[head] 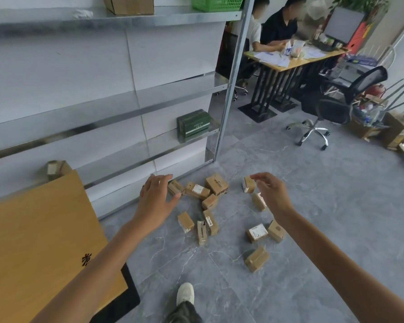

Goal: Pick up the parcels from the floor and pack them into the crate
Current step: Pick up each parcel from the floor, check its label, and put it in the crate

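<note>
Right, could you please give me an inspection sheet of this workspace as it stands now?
Surface: grey tiled floor, marbled pattern.
Job's things: about a dozen cardboard parcels scattered on the floor, none held; no crate identified for certain.
Clutter: wooden board at the left; one small parcel on the shelf behind it; green ONCUB box on a lower shelf; cardboard box and green plastic basket on the top shelf.
Hands: left hand and right hand both reach over the parcels, fingers relaxed, holding nothing.
Cables: nothing seen near the parcels.
Surroundings: metal shelving; desk with two seated persons and a monitor; black office chair.
</note>
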A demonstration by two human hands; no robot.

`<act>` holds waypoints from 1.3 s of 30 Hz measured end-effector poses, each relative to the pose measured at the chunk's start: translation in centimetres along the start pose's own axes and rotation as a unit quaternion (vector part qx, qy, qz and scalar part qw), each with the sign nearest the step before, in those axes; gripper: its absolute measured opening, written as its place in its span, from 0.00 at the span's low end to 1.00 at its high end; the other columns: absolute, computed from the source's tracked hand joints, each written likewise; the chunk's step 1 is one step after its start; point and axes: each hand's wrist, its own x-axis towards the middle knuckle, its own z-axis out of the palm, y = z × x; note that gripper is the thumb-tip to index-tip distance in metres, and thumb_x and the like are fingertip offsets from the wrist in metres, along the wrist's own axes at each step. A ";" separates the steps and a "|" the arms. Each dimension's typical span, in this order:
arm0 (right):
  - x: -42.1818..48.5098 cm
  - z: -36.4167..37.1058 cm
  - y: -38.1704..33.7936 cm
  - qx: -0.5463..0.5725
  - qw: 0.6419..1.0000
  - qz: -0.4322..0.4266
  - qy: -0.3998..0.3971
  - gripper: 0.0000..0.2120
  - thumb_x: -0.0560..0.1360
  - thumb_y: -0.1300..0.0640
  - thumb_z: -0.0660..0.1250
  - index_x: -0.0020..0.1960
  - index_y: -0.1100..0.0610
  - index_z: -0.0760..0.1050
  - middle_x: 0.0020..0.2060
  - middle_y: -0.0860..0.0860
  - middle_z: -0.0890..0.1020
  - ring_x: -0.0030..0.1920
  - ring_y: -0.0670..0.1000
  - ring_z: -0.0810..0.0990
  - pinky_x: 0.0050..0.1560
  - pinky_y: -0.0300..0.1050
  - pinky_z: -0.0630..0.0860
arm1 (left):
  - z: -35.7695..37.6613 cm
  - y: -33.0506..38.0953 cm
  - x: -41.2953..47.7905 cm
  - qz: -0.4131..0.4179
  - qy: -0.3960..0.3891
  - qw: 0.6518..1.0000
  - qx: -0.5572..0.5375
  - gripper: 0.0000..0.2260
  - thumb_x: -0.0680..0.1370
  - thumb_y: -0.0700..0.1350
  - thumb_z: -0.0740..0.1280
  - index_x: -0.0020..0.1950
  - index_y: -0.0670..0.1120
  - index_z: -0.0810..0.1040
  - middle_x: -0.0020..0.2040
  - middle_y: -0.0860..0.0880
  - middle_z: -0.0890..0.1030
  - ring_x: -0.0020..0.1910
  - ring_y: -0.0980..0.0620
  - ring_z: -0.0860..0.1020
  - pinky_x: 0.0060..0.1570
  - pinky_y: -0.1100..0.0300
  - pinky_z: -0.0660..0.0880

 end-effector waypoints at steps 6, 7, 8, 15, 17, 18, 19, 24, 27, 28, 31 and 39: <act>10.1 2.2 -0.5 0.008 0.999 0.051 0.001 0.12 0.77 0.66 0.57 0.53 0.57 0.77 0.44 0.51 0.78 0.42 0.53 0.73 0.36 0.43 0.68 | 1.8 0.4 11.2 -0.007 -0.029 1.000 -0.006 0.23 0.79 0.52 0.62 0.72 0.46 0.63 0.71 0.46 0.67 0.74 0.46 0.58 0.71 0.50 0.57; 11.5 2.3 -0.3 0.006 0.998 0.063 0.000 0.11 0.77 0.65 0.58 0.53 0.57 0.77 0.43 0.51 0.78 0.42 0.53 0.73 0.36 0.43 0.68 | 2.3 0.7 12.7 -0.006 -0.036 0.999 -0.008 0.23 0.79 0.52 0.62 0.72 0.46 0.63 0.70 0.46 0.68 0.73 0.46 0.60 0.71 0.50 0.58; 13.0 2.4 0.1 0.003 0.997 0.072 0.000 0.11 0.78 0.65 0.58 0.53 0.57 0.77 0.44 0.51 0.78 0.42 0.52 0.73 0.35 0.42 0.68 | 2.9 1.0 14.2 -0.003 -0.041 0.999 -0.012 0.23 0.79 0.52 0.62 0.71 0.46 0.64 0.69 0.46 0.68 0.72 0.46 0.61 0.70 0.51 0.59; 24.7 2.5 3.6 -0.001 0.990 0.141 -0.008 0.09 0.77 0.63 0.60 0.52 0.57 0.78 0.52 0.63 0.80 0.42 0.53 0.73 0.34 0.41 0.67 | 7.7 3.0 24.8 -0.034 -0.131 0.991 -0.021 0.21 0.79 0.52 0.61 0.71 0.49 0.64 0.67 0.48 0.70 0.68 0.48 0.66 0.66 0.53 0.66; 29.4 2.6 5.3 -0.007 0.988 0.154 -0.018 0.09 0.78 0.63 0.60 0.52 0.57 0.78 0.52 0.63 0.80 0.41 0.53 0.73 0.33 0.41 0.66 | 10.2 3.4 28.4 -0.064 -0.166 0.983 -0.048 0.20 0.79 0.51 0.60 0.71 0.48 0.64 0.66 0.47 0.71 0.66 0.48 0.68 0.64 0.53 0.69; 31.6 2.7 6.1 -0.010 0.986 0.164 -0.025 0.09 0.78 0.62 0.59 0.52 0.57 0.78 0.51 0.62 0.80 0.41 0.53 0.73 0.33 0.40 0.66 | 11.5 3.5 30.2 -0.079 -0.178 0.979 -0.063 0.20 0.79 0.50 0.60 0.70 0.48 0.65 0.65 0.47 0.72 0.64 0.48 0.70 0.62 0.54 0.70; 33.9 2.8 7.0 -0.017 0.984 0.172 -0.035 0.10 0.78 0.62 0.59 0.53 0.57 0.77 0.51 0.61 0.80 0.40 0.52 0.73 0.34 0.40 0.67 | 12.8 3.7 32.0 -0.099 -0.187 0.974 -0.079 0.19 0.80 0.49 0.60 0.69 0.47 0.66 0.65 0.47 0.72 0.63 0.49 0.71 0.61 0.56 0.70; 44.3 3.8 12.4 -0.091 0.973 0.195 -0.085 0.10 0.79 0.59 0.56 0.52 0.53 0.76 0.41 0.52 0.79 0.38 0.50 0.75 0.37 0.42 0.70 | 20.7 3.6 40.1 -0.221 -0.232 0.936 -0.147 0.15 0.80 0.46 0.60 0.66 0.44 0.71 0.64 0.46 0.75 0.63 0.50 0.72 0.58 0.62 0.66; 49.1 5.4 16.3 -0.110 0.965 0.224 -0.085 0.10 0.78 0.61 0.56 0.48 0.53 0.76 0.37 0.50 0.77 0.35 0.50 0.74 0.35 0.43 0.69 | 26.1 2.3 43.8 -0.277 -0.270 0.905 -0.180 0.13 0.80 0.45 0.60 0.63 0.44 0.72 0.61 0.49 0.76 0.57 0.53 0.74 0.50 0.67 0.69; 50.6 6.2 17.9 -0.115 0.962 0.233 -0.084 0.09 0.78 0.61 0.57 0.47 0.53 0.76 0.37 0.50 0.77 0.37 0.52 0.75 0.37 0.43 0.69 | 28.1 1.5 45.0 -0.288 -0.286 0.897 -0.177 0.12 0.80 0.45 0.59 0.62 0.44 0.73 0.59 0.49 0.77 0.54 0.54 0.74 0.47 0.67 0.69; 55.1 9.8 23.8 -0.119 0.957 0.252 -0.081 0.10 0.77 0.63 0.59 0.47 0.52 0.77 0.44 0.53 0.80 0.48 0.56 0.78 0.44 0.45 0.71 | 35.2 -2.2 48.9 -0.310 -0.304 0.885 -0.168 0.12 0.80 0.46 0.59 0.60 0.45 0.75 0.58 0.48 0.78 0.51 0.54 0.74 0.49 0.63 0.69; 68.1 26.3 48.6 -0.195 0.940 0.250 -0.129 0.14 0.78 0.64 0.56 0.61 0.60 0.73 0.51 0.57 0.78 0.45 0.53 0.74 0.36 0.41 0.72 | 65.0 -18.4 57.5 -0.426 -0.274 0.815 -0.281 0.12 0.77 0.42 0.61 0.58 0.42 0.77 0.56 0.43 0.78 0.56 0.45 0.75 0.60 0.55 0.71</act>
